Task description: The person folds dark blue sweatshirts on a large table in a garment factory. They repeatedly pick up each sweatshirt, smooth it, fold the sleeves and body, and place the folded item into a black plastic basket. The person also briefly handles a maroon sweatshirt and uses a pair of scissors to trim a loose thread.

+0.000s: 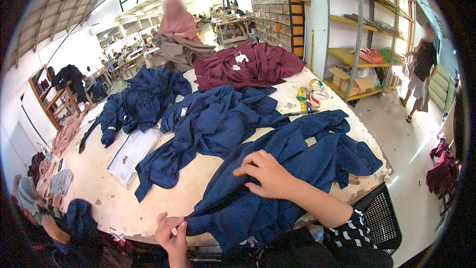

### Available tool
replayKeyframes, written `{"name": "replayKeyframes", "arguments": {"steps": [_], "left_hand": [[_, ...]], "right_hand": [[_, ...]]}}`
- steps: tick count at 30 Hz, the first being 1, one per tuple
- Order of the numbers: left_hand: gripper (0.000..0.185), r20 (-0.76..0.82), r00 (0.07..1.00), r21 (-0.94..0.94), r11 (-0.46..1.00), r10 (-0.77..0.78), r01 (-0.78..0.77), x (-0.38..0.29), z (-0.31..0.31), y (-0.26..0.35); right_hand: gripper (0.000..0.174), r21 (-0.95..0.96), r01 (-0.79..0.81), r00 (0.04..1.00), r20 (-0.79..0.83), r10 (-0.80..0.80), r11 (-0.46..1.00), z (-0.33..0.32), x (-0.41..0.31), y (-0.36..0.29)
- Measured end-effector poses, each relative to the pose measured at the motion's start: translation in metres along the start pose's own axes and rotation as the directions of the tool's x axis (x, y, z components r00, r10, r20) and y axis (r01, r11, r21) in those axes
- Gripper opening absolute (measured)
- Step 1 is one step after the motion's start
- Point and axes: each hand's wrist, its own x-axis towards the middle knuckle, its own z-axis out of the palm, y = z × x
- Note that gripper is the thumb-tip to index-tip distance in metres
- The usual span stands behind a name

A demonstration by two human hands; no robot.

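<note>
A navy blue cloth garment [282, 152] lies spread over the near right of the worktable and hangs over its front edge. My left hand [173, 230] pinches the garment's left end between thumb and fingers. Over the middle of the same garment is my right hand [266, 175], fingers bent and apart, with something small and orange at a fingertip; whether it touches the cloth is hard to tell. A small pale tag [310, 141] shows on the garment. Beyond it lie a second navy garment [215, 119] and a navy heap [137, 100].
Maroon cloth [249, 65], a tape measure [304, 98], a tape roll [319, 95], a pen [299, 113] and a clear plastic pouch [134, 154] lie on the worktable [111, 208]. One person handles grey-brown cloth across it; another sits at left. A black crate [381, 217] stands at right.
</note>
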Motion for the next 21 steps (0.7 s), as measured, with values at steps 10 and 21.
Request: {"name": "replayKeyframes", "arguments": {"steps": [10, 21], "left_hand": [[0.006, -0.034, 0.998, -0.061, 0.997, -0.043, 0.041, -0.005, -0.001, -0.008], [0.006, -0.085, 0.995, -0.118, 0.992, -0.053, 0.042, -0.005, -0.002, -0.011]], "right_hand": [[0.016, 0.211, -0.058, 0.927, 0.374, -0.025, 0.976, -0.020, -0.038, 0.004], [0.014, 0.144, -0.143, 0.987, 0.097, 0.130, 0.979, -0.012, -0.023, 0.020]]}}
